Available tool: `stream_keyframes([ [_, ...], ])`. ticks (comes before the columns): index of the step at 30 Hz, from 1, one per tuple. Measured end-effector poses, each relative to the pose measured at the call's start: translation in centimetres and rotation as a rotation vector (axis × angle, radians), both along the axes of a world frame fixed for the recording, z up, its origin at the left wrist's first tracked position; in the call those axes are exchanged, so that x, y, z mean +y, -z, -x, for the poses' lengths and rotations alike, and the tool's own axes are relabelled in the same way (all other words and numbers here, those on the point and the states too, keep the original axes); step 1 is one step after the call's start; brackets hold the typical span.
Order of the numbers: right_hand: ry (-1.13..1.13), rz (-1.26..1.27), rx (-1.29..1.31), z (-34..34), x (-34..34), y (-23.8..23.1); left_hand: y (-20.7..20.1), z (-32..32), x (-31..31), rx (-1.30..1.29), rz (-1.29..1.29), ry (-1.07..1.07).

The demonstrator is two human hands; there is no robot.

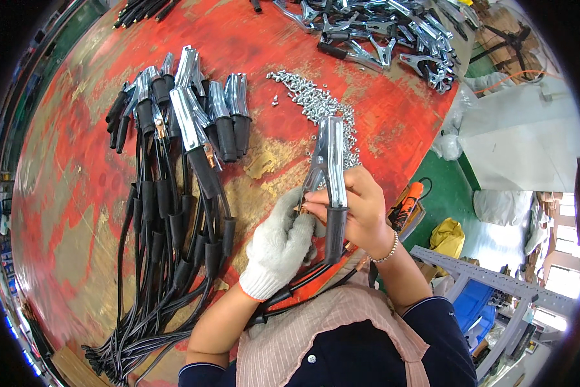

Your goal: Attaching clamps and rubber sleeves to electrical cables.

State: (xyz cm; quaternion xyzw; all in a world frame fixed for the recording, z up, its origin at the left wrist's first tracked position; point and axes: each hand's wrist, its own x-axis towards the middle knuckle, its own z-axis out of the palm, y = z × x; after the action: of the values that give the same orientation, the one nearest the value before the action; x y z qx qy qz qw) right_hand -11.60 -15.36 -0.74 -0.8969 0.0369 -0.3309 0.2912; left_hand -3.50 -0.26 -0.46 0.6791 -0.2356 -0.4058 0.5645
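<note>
In front of me a metal spring clamp [335, 161] with a black-sleeved handle stands with its silvery jaws pointing away. My left hand [278, 242], in a white knit glove, is closed around the clamp's left handle. A coppery cable end [303, 209] shows at its fingertips, beside the clamp. My bare right hand [367, 206] reaches behind the right handle, thumb and finger pinched together by the coppery end. Whatever sits between those fingertips is too small to make out. Black cable [312, 276] runs below the clamp toward my lap.
A spread of small metal nuts [312, 97] lies just beyond the clamp on the red, worn table [77, 213]. Clamps with black cables [174, 200] are bunched at left. More bare clamps [393, 32] are heaped at far right. An orange-and-black tool [409, 201] sits past the right edge.
</note>
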Motion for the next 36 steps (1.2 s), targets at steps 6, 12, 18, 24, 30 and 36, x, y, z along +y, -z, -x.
stream_keyframes([
  [6, 0.036, -0.021, 0.027, 0.0, 0.2, -0.6, 0.8, 0.0, 0.2, 0.023, 0.027, -0.006],
  [12, 0.011, 0.023, 0.064, 0.5, 0.1, -0.3, 0.1, 0.2, 0.1, 0.024, 0.021, -0.002],
  [18, 0.036, 0.008, 0.077, 0.5, 0.6, -0.6, 1.1, 0.1, 0.3, 0.022, 0.009, 0.003],
  [24, -0.015, 0.061, 0.045, 1.6, 0.2, 0.0, -0.6, -0.2, 0.2, -0.093, -0.045, 0.032],
  [30, -0.031, 0.067, 0.05, 2.1, -0.1, 0.2, -0.4, -0.2, 0.4, -0.051, -0.025, 0.011],
  [36, -0.027, 0.065, 0.04, 2.4, -0.2, 0.2, 0.0, 0.2, 0.4, -0.126, -0.036, 0.016],
])
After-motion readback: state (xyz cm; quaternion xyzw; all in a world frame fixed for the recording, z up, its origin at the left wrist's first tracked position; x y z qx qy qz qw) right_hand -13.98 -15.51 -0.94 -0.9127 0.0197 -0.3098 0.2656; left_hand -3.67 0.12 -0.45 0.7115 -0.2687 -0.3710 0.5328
